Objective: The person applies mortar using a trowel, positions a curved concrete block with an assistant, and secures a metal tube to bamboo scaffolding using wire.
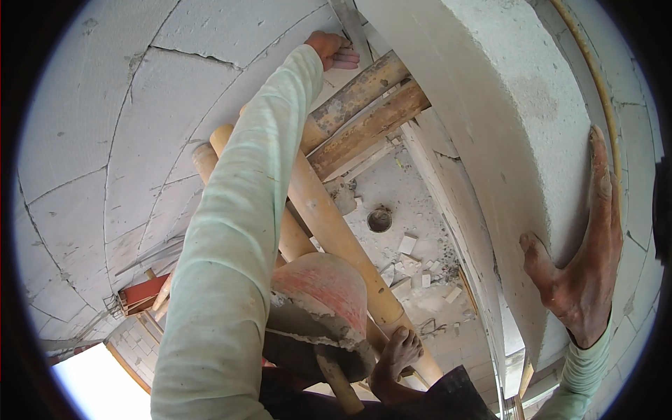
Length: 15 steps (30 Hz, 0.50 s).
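Pale block (500, 133) is sited on the 1 to 4 o'clock side of the view, alongside the scaffold. Right hand (577, 287), between 3 and 4, is spread wide against it — thumb and fingers well apart, not closed round anything. Left hand (334, 52), at 12, is held out near the grey strip (352, 31) beside the block wall (112, 91), fingers partly curled; whether anything is gripped or touched there cannot be told.

Step in hand is judged to be bracing at the block. Contact is best made with the whole right palm, pressure spread rather than loaded onto fingertips; the rough edge could crumble under a point load. Push should be built up gradually, no sideways jerk. Firm bearing should be found for the left hand before body weight is shifted towards 12.

Footing matters as much: bare foot (402, 353), at 5, appears to be rested on the long bamboo pole (350, 234) running from 11 to 5. Weight should be kept centred over it — a round pole is likely to roll or slip underfoot.

Mortar-crusted red bucket (329, 283), at 6, is set close under the left sleeve (231, 238). Elbow swing should be kept small; a knock could tip it towards the rubble (409, 266) below, at 4.
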Available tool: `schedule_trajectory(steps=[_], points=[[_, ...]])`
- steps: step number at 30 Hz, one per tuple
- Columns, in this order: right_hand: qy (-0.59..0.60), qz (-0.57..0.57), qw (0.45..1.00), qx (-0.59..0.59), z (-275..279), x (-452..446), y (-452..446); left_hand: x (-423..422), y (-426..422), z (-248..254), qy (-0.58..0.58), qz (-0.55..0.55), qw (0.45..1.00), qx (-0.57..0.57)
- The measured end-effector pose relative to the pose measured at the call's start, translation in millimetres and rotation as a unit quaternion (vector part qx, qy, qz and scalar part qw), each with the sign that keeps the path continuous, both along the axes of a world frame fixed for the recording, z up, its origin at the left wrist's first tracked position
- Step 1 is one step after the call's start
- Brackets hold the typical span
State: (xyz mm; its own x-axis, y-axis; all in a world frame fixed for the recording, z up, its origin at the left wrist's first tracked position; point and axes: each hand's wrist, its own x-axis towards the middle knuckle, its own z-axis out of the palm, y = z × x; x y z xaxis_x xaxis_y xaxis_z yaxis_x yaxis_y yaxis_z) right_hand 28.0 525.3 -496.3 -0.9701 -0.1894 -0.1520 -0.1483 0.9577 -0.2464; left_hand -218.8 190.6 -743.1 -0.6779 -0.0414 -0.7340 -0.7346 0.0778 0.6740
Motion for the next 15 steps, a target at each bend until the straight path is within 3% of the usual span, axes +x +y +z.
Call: schedule_trajectory(steps=[6,13,15], points=[[0.066,0.081,0.995,0.009,-2,-3,6,-3,2,-3,-0.005,0.001,1.000,-0.011],[0.032,0.022,0.999,-0.006,4,0,-1,2,9,10,0.037,0.001,0.998,-0.041],[-0.002,-0.013,1.000,-0.013,5,-1,-5,3,6,0,0.053,0.050,0.997,-0.015]])
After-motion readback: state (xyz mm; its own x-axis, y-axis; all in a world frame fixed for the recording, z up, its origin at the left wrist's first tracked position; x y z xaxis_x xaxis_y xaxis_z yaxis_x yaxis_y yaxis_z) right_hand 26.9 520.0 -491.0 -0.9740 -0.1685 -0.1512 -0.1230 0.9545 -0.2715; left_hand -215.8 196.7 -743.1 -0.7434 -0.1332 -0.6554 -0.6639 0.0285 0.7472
